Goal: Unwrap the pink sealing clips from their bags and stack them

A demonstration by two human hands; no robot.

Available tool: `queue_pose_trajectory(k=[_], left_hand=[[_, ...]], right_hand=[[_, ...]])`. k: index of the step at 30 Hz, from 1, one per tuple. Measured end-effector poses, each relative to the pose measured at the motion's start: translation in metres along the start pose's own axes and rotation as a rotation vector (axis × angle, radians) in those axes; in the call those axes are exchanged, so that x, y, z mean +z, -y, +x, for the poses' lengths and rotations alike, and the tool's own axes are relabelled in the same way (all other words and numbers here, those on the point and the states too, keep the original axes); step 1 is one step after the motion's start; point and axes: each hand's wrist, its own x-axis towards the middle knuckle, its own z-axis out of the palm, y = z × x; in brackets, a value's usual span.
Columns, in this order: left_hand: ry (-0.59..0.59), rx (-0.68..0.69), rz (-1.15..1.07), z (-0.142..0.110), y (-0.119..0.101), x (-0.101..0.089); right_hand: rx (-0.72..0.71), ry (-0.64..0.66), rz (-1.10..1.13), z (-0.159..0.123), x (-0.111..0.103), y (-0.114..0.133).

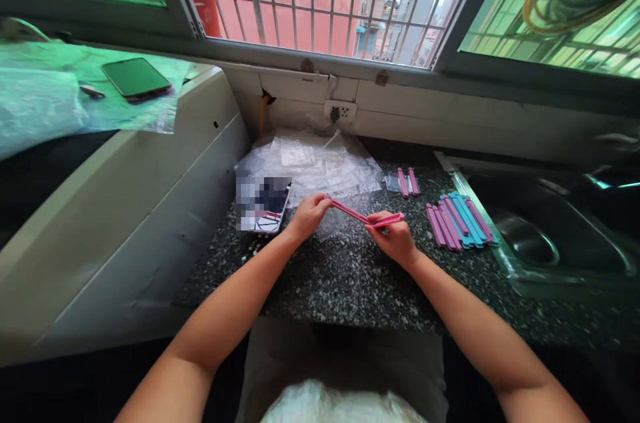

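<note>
A long, thin pink plastic bag clip [350,210] spans both hands above the dark speckled counter. It appears bent open at a hinge near my right fingers. My left hand [307,216] pinches its far end between thumb and fingertips. Closed around the other end, my right hand [396,238] has a pink arm of the clip lying across its fingers. Just beyond my hands spreads a heap of clear plastic bags [325,166]. To the right lies a pile of similar clips, some purple-pink [436,226] and some blue [467,218].
Two pink clips [403,183] lie by a small clear packet. A phone [275,206], partly pixelated, rests left of my left hand, with small white bits near it. A metal sink [530,240] bounds the right side; a pale raised ledge [200,136] bounds the left. Behind is a wall socket [343,111].
</note>
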Motion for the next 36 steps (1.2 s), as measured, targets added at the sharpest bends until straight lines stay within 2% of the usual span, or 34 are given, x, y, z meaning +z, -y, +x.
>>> queue_pose_trajectory(k=[6, 13, 23, 28, 36], left_hand=[[-0.057, 0.031, 0.124, 0.006, 0.008, -0.002], [-0.107, 0.023, 0.149, 0.009, 0.012, -0.005], [0.017, 0.066, 0.120, -0.002, 0.007, 0.004], [0.052, 0.094, 0.107, -0.005, 0.004, 0.005], [0.113, 0.168, 0.099, -0.011, 0.001, 0.008]], right_hand=[[-0.047, 0.016, -0.024, 0.000, 0.000, 0.000], [-0.017, -0.064, -0.032, 0.004, -0.006, 0.002], [-0.013, 0.013, -0.032, 0.004, -0.007, 0.007], [-0.031, 0.033, -0.102, 0.003, -0.007, 0.008], [-0.018, 0.143, -0.212, 0.001, -0.005, 0.010]])
